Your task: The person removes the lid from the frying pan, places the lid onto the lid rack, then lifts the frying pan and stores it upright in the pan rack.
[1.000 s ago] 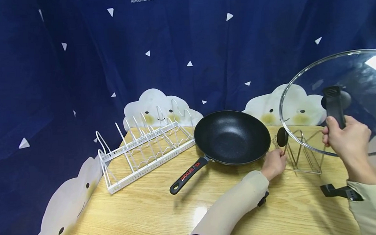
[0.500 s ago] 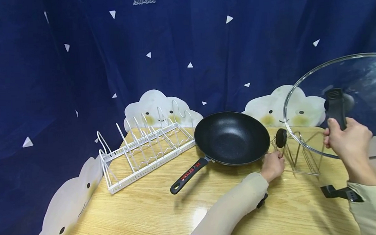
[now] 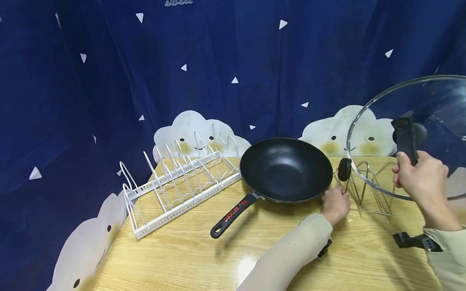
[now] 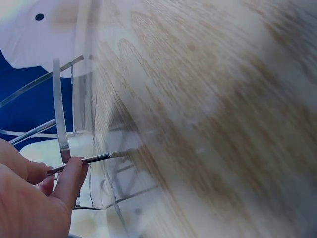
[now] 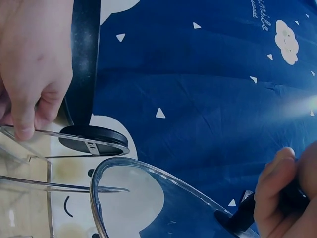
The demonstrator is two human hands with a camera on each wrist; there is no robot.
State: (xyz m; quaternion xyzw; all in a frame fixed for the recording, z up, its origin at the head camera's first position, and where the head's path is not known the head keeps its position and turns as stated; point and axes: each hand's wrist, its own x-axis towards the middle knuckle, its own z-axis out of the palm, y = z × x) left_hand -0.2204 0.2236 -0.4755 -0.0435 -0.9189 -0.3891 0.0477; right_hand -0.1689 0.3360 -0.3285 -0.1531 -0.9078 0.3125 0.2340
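Note:
My right hand (image 3: 425, 178) grips the black handle (image 3: 404, 140) of a large glass pot lid (image 3: 446, 114). The lid is held up off the table, tilted, its metal-rimmed edge overlapping a small wire rack (image 3: 372, 212) in the head view. At that rack my left hand (image 3: 336, 204) pinches a thin metal bar between thumb and fingers, as the left wrist view shows the same hand (image 4: 37, 193) doing. A black oval disc (image 3: 344, 169) sits on the rack's near-left end, just above the left fingers. The lid's right edge falls outside the head view.
A black wok (image 3: 286, 169) rests on the wooden table (image 3: 176, 269) just left of my left hand, its long handle (image 3: 233, 217) pointing front left. Further left stands a white wire rack (image 3: 185, 210) with upright dividers. A blue curtain (image 3: 252, 45) hangs behind.
The lid in my right hand has come down and a little to the left. The small wire rack has shifted slightly left with my left hand still pinching it.

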